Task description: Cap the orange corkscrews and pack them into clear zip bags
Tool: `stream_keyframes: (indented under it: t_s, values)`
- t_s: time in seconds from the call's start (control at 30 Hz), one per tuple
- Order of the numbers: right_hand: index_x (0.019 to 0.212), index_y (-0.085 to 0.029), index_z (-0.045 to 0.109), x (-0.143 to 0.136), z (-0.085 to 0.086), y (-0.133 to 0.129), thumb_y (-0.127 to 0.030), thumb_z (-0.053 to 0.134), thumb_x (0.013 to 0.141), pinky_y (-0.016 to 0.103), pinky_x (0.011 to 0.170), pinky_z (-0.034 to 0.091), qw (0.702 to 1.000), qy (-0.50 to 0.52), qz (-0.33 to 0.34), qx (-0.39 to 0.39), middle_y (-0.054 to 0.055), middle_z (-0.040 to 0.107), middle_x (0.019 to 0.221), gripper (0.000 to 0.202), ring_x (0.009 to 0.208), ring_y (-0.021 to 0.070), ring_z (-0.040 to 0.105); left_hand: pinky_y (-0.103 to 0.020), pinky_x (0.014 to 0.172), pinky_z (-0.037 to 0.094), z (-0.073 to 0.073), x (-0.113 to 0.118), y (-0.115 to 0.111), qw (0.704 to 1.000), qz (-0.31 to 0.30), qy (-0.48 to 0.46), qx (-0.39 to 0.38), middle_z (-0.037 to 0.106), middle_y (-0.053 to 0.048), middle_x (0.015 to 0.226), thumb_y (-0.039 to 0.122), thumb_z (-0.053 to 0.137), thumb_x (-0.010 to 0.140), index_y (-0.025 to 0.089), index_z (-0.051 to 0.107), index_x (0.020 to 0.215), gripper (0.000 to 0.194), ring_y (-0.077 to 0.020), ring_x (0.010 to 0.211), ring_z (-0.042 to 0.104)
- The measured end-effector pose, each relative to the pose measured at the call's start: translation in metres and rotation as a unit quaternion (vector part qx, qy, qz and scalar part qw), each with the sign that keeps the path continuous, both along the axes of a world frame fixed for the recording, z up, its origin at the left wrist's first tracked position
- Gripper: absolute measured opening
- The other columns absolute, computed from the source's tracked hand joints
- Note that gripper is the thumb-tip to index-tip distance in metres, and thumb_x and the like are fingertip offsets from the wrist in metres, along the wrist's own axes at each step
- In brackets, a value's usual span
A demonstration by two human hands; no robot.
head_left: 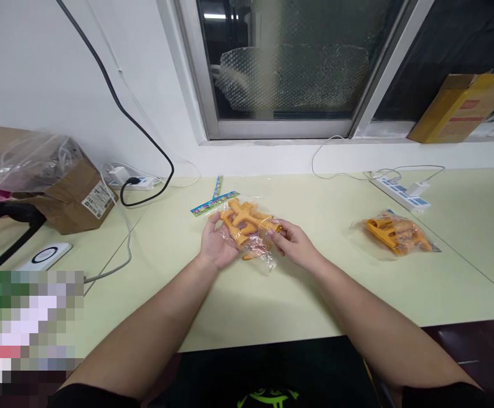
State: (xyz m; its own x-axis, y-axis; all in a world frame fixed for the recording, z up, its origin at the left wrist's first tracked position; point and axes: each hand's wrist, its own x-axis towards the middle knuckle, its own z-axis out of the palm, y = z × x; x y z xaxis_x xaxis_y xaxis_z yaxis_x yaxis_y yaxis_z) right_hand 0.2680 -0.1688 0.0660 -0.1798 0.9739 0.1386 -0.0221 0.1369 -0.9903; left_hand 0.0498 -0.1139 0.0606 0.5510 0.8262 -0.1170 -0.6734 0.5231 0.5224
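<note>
Both my hands hold a clear plastic bag of orange plastic parts (243, 218) just over the table. My left hand (218, 245) supports the bag from its left side, palm turned up and thumb over its edge. On the right, my right hand (292, 241) pinches the bag near the end of an orange tube-like piece. The parts have hollow round ends; their exact kind I cannot make out. A colourful printed card strip (215, 203) lies at the bag's upper left, with a narrower strip (218, 186) behind it.
Another bag of orange parts (397, 233) lies to the right. Power strips (400, 192) with cables sit along the wall. A cardboard box (70, 195) and a white charging pad (46, 256) are at left. A yellow carton (463, 110) leans at the window.
</note>
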Motion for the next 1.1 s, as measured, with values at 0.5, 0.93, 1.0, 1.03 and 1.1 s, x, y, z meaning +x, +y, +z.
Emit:
stream_keyframes:
  t_s: [0.5,0.93,1.0,1.03,1.1]
  values:
    - [0.113,-0.02,0.071,-0.003,-0.011,0.002,-0.035,0.055,0.101,0.038,0.083,0.056,0.996,-0.037,0.079,0.036,0.008,0.072,0.106,0.026,0.085,0.0197,0.064,-0.052,0.103,0.056,0.005,0.013,-0.009,1.0,0.013,0.018,-0.001,0.074,-0.015,0.128,0.041,0.05,0.099,0.014,0.064,0.135,0.047,-0.0331,0.117,0.072]
    - [0.136,-0.025,0.065,0.008,0.006,-0.01,-0.02,0.05,0.104,0.041,0.09,0.057,0.917,-0.166,0.028,0.362,0.01,0.072,0.11,0.036,0.1,0.0226,0.067,-0.055,0.113,0.05,0.005,0.002,0.001,1.0,0.022,0.014,-0.012,0.071,-0.016,0.137,0.04,0.048,0.103,0.014,0.057,0.146,0.052,-0.0347,0.132,0.065]
    - [0.113,-0.025,0.073,0.013,0.006,-0.01,-0.017,0.052,0.101,0.037,0.078,0.056,0.912,-0.113,-0.06,0.39,0.006,0.07,0.094,0.025,0.086,0.0208,0.066,-0.057,0.115,0.049,0.006,-0.003,0.004,0.999,0.039,-0.012,0.001,0.067,-0.013,0.144,0.044,0.045,0.104,0.019,0.052,0.153,0.055,-0.0346,0.138,0.06]
    - [0.104,-0.024,0.072,0.016,0.006,-0.009,-0.017,0.052,0.1,0.037,0.075,0.055,0.911,-0.099,-0.11,0.385,0.006,0.068,0.089,0.022,0.082,0.0207,0.065,-0.058,0.115,0.048,0.007,-0.005,0.005,0.998,0.048,-0.027,0.006,0.065,-0.012,0.146,0.046,0.044,0.104,0.023,0.05,0.155,0.056,-0.0344,0.139,0.059]
    - [0.097,-0.024,0.07,0.022,0.006,-0.005,-0.019,0.054,0.098,0.039,0.076,0.054,0.914,-0.098,-0.189,0.344,0.006,0.066,0.088,0.017,0.082,0.0218,0.063,-0.059,0.114,0.048,0.007,-0.009,0.007,0.997,0.061,-0.05,0.006,0.065,-0.01,0.147,0.049,0.042,0.104,0.027,0.046,0.157,0.058,-0.0345,0.141,0.057]
